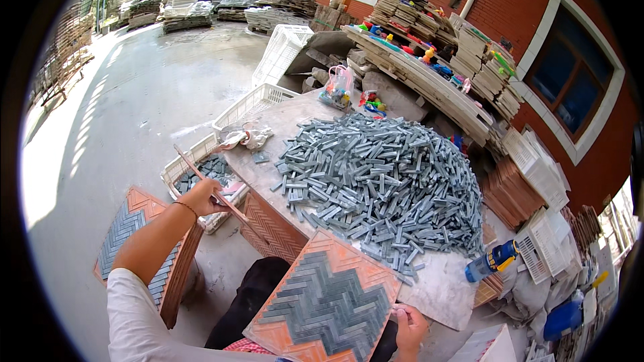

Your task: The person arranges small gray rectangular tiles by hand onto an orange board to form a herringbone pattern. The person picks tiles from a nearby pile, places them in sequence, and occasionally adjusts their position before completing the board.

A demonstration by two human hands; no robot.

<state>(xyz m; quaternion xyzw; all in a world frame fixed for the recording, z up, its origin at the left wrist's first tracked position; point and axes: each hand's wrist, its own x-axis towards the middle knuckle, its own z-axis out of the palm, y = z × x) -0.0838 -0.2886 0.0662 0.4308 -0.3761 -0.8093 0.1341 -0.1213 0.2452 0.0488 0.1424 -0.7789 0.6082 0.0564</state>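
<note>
My left hand (204,199) is closed around a long thin brown piece (231,209), which shows as a narrow slanting strip; I cannot tell whether it is a stick or a board seen edge-on. Across my lap lies an orange herringbone-patterned tray (329,295), its middle filled with grey stone strips in a zigzag and its corners bare orange. The fingers of my right hand (409,327) pinch this tray's right edge. Just beyond it, a large heap of loose grey stone strips (382,184) covers much of the table (439,291).
At left stands a stack of orange trays (178,275), the top one partly filled. Another herringbone tray (272,224) is beside the table. White crates (258,99) stand beyond it. A blue bottle (492,263) sits at the table's right; toys top the stacked slabs (419,80) behind.
</note>
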